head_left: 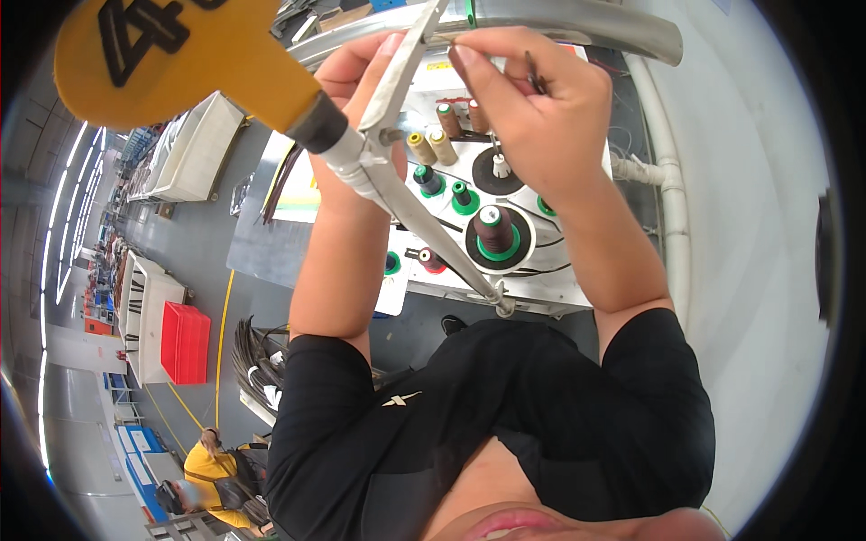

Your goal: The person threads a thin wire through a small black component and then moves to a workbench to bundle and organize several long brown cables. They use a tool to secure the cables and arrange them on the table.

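Note:
Both my hands are raised to a pale metal thread-stand arm [403, 77] at the top of the view. My right hand [559, 117] is closed, thumb and forefinger pinched at a thin strand [440, 38] beside the arm. A small dark metal tool [536, 76], its kind unclear, is tucked in its curled fingers. On the arm's other side, my left hand [354, 70] has its fingers bent close to the metal; what they grip is hidden. Below stand cones of thread, among them a large dark brown cone [495, 236] on a green base.
A yellow paddle-shaped sign [180, 59] fills the upper left, close to my left hand. A slanting metal pole [433, 230] crosses the white table [559, 279]. White pipes [672, 198] run along the right wall. A red bin [186, 343] and a person in yellow [212, 473] are farther left.

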`<state>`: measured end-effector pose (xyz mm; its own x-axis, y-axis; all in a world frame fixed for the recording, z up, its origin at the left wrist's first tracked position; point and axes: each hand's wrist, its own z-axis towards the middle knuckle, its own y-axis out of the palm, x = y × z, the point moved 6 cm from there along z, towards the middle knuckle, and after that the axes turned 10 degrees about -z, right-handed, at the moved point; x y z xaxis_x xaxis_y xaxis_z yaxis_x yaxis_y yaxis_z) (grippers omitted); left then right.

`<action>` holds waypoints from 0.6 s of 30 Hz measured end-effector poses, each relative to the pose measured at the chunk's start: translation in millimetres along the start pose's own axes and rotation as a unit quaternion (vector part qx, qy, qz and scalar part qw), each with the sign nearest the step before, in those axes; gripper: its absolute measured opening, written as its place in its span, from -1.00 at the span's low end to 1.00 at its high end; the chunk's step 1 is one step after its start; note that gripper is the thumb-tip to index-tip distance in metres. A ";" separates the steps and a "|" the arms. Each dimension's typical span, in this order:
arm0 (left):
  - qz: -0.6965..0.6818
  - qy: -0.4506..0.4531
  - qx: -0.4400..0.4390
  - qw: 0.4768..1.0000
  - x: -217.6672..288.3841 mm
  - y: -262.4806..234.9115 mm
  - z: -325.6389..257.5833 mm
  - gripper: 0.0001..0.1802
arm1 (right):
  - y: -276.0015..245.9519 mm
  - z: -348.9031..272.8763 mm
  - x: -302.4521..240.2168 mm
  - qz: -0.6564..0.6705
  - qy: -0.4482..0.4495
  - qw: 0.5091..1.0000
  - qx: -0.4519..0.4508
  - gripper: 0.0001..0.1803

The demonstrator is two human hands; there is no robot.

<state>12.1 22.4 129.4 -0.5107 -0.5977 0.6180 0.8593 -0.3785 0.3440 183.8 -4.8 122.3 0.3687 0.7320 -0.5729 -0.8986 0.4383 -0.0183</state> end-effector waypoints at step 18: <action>0.131 0.035 0.019 0.991 2.3 0.7 2.3 -0.81 | 2.5 18.0 -26.8 -0.125 -0.145 0.981 -0.022 -0.85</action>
<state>11.7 22.4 132.7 -0.2692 -0.7195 0.6402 0.9625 -0.1772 0.2056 175.9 -14.0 152.4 0.6255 0.7245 -0.2896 -0.7784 0.6049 -0.1679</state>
